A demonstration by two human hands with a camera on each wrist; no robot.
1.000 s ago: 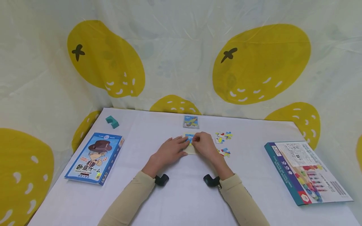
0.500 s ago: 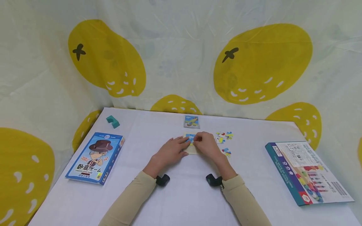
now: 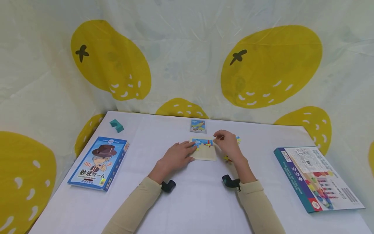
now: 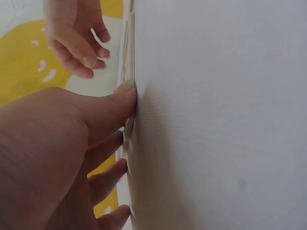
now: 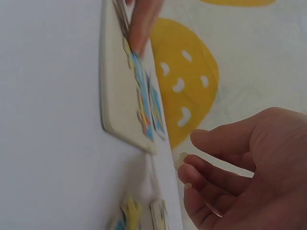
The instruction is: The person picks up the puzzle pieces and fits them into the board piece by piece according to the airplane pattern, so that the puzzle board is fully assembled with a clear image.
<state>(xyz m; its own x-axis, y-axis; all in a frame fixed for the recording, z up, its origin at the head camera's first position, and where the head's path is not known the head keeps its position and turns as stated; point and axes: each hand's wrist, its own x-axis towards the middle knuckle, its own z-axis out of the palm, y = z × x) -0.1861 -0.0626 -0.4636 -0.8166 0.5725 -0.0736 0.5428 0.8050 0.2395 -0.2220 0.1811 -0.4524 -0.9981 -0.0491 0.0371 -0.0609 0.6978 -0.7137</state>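
A small pale jigsaw board (image 3: pixel 206 155) lies mid-table, with blue, yellow and red pieces (image 3: pixel 206 142) fitted along its far side. My left hand (image 3: pixel 177 156) rests on its left side, fingertips over the pieces; the thumb (image 4: pixel 125 93) presses the board's edge in the left wrist view. Just off the right edge hovers my right hand (image 3: pixel 229 144), its fingers loosely bent, with nothing between thumb and fingertips in the right wrist view. Loose jigsaw pieces (image 5: pixel 130 214) lie beside the board, partly hidden by the right hand in the head view.
Behind the board lies a picture card (image 3: pixel 198 126) with a yellow plane. A blue game box (image 3: pixel 97 164) is at the left, below a green arch block (image 3: pixel 117 125). A larger toy box (image 3: pixel 318 178) lies at the right. A patterned cloth hangs behind the table.
My right hand has moved off the board to the right, uncovering a red-and-yellow piece in the far row and covering most of the loose pieces. The left hand stays put.
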